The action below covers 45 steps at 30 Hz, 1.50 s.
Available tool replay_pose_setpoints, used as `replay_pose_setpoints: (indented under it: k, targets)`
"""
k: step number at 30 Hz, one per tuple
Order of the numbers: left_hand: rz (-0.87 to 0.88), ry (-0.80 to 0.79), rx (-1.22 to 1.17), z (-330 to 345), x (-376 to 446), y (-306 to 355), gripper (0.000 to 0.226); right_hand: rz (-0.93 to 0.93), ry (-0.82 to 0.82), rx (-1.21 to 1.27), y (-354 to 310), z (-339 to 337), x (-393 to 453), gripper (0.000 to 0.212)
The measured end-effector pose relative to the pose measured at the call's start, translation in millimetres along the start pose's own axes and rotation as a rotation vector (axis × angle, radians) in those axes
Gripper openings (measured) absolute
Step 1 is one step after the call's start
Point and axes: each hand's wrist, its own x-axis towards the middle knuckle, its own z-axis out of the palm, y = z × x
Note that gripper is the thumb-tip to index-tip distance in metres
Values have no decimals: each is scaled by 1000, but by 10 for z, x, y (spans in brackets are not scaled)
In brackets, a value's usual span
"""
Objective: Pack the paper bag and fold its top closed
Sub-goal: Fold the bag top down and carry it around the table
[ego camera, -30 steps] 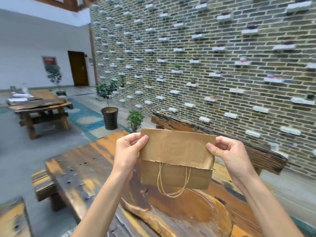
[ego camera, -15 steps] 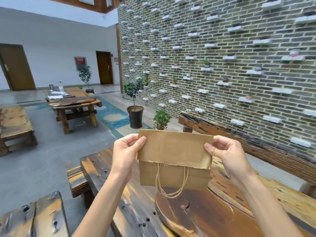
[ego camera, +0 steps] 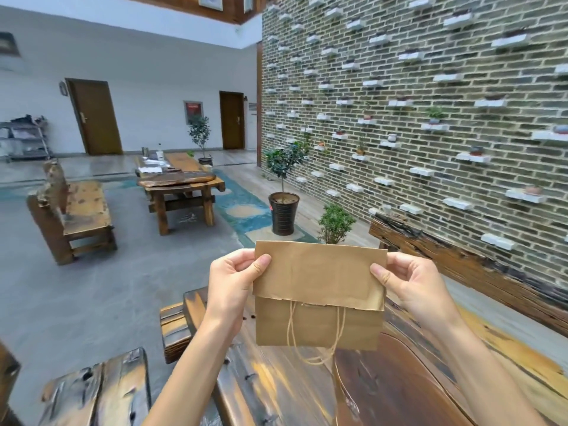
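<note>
A brown paper bag (ego camera: 319,290) hangs in the air above the dark wooden table (ego camera: 276,392), its top folded down toward me as a wide flap. Twine handles (ego camera: 316,342) dangle from under the flap's torn-looking edge. My left hand (ego camera: 233,287) pinches the bag's upper left corner, thumb on the front. My right hand (ego camera: 408,287) pinches the upper right corner the same way. What is inside the bag is hidden.
A wooden bench (ego camera: 101,392) stands at the lower left and a stool (ego camera: 175,330) by the table's end. Two potted plants (ego camera: 282,210) sit on the floor ahead. Another table (ego camera: 181,189) and bench (ego camera: 73,210) stand farther back. A brick wall (ego camera: 430,118) runs along the right.
The view has swung to the left, bringing more of the room and the far benches into sight. The bag stays held up in both hands, folded as before.
</note>
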Motion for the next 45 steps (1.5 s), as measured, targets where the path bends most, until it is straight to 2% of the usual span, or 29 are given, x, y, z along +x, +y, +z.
replay_pose_setpoints:
  k: [11, 15, 20, 21, 25, 26, 27, 30, 31, 36, 40, 45]
  targets:
    - [-20, -11, -25, -277, 1698, -421, 14, -1, -36, -66, 382, 809, 1450, 17]
    - [-28, -58, -17, -305, 2101, -568, 11, 40, 18, -41, 531, 973, 1737, 20]
    - [-72, -120, -36, -316, 2578, -807, 9, 96, 110, -29, 742, 1111, 2038, 9]
    - [-86, -136, -38, -315, 2698, -872, 9, 99, 129, -31, 787, 1134, 2117, 16]
    - [-126, -220, -49, -302, 3221, -1132, 8, 126, 159, -89, 938, 1257, 2442, 75]
    - [-135, -243, -55, -293, 3378, -1203, 8, 132, 176, -105, 985, 1298, 2532, 75]
    - [-143, -268, -59, -286, 3523, -1272, 8, 139, 196, -118, 1022, 1343, 2617, 66]
    - [-169, -349, -60, -265, 3962, -1468, 8, 171, 252, -137, 1138, 1471, 2846, 13]
    - [-181, -375, -66, -266, 4107, -1539, 8, 182, 263, -145, 1175, 1529, 2916, 6]
    - [-220, -487, -28, -279, 4658, -1932, 7, 247, 337, -201, 1484, 1741, 3201, 4]
    - [-288, -587, 10, -215, 4942, -2318, 8, 351, 386, -262, 1824, 1829, 3265, 19]
    - [-366, -726, 97, -89, 5124, -2811, 3, 466, 465, -321, 2227, 1878, 3245, 13]
